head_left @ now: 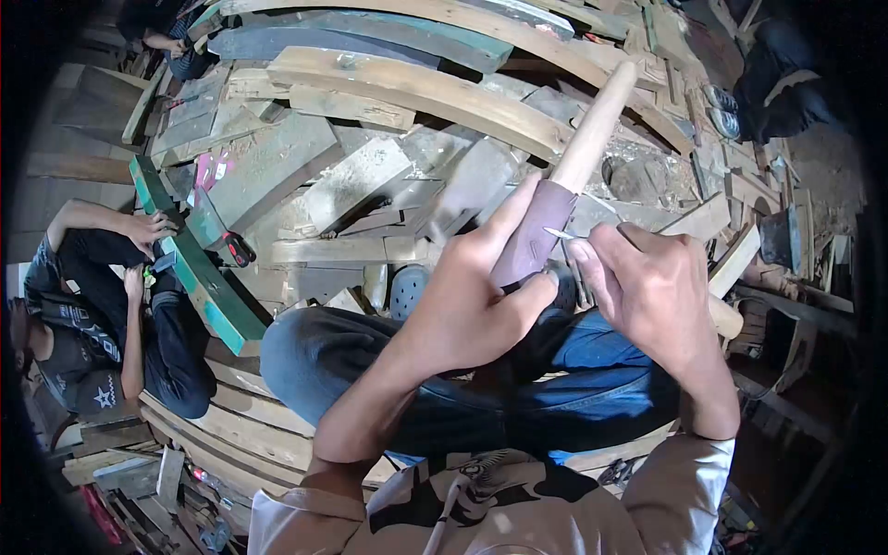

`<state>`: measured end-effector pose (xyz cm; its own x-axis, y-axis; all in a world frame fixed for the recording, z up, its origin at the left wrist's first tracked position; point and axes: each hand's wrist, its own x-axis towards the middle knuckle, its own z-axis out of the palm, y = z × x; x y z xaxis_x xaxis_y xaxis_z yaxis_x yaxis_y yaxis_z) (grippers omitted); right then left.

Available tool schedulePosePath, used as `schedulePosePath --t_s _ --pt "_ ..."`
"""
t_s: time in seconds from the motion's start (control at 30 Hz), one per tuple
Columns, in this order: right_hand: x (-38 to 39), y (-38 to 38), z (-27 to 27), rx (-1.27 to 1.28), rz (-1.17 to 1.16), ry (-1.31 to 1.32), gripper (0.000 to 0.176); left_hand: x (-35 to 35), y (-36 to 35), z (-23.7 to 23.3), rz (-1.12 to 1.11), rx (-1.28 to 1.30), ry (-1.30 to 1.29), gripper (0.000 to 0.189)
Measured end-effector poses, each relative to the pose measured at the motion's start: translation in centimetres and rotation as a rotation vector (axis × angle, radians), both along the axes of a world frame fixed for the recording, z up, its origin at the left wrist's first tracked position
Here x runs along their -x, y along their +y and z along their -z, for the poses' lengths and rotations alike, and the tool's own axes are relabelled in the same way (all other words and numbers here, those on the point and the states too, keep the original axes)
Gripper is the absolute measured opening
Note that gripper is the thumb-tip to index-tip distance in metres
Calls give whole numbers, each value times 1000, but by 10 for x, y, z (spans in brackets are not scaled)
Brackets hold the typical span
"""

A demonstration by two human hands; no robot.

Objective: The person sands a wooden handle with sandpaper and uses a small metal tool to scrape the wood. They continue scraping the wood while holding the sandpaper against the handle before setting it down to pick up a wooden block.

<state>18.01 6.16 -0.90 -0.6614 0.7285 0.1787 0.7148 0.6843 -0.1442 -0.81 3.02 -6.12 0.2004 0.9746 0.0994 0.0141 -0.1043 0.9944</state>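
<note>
A round wooden handle slants from my lap up to the right. A strip of dark brownish sandpaper is wrapped around its middle. My left hand closes on the wrapped part, thumb and forefinger pressing the sandpaper to the wood. My right hand grips the lower part of the handle, whose butt end sticks out past it. My fingers hide the stretch between the hands. My knees in blue jeans are under both hands.
Curved wooden planks and offcuts are piled all over the floor ahead. A person in black sits at the left with both hands on a green-painted plank. Other people sit at the top left and the top right.
</note>
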Motion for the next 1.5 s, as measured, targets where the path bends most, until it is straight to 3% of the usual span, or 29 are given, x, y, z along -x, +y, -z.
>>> schedulePosePath --t_s 0.2,0.27,0.33,0.43,0.53,0.6,0.63,0.67,0.73,0.9,1.0,1.13,1.17,1.27,1.33,1.5 --pt "-2 2 1 -15 -5 -44 26 3 3 -16 77 290 -31 70" --pt "-3 2 1 -18 -17 -47 26 8 4 -9 87 295 -22 70" --pt "-1 -2 2 -3 -69 -45 27 11 7 -6 178 121 -48 69" --pt "-1 0 0 -48 -69 -109 26 16 6 -13 223 252 -14 68" --pt "-1 -3 -1 -44 -84 -120 27 17 7 -4 241 149 24 68" --pt "-2 -1 2 -24 -64 -93 26 15 6 -5 220 198 37 67" --pt "-3 1 1 -42 -71 -104 25 18 8 -18 248 370 88 67" --pt "-3 -1 1 -38 -69 -108 25 20 7 -16 251 374 83 67" --pt "-1 -5 -1 -30 -103 -112 25 22 6 -7 267 134 58 67" --pt "-1 -2 0 -55 -75 -136 28 24 9 -16 317 360 95 64" --pt "-1 -2 0 -23 -158 -103 25 29 9 -6 366 134 35 64" --pt "-1 -3 0 -66 -84 -165 25 30 12 -15 383 225 113 64" --pt "0 -6 0 -55 -120 -151 25 29 11 -3 386 109 59 63" --pt "-1 -2 7 -24 -147 -82 25 26 9 1 335 84 64 62" --pt "-4 0 4 -54 -82 -163 26 28 12 -10 370 211 129 62" --pt "-1 -3 9 -20 -127 -114 28 27 11 -4 320 180 133 65"
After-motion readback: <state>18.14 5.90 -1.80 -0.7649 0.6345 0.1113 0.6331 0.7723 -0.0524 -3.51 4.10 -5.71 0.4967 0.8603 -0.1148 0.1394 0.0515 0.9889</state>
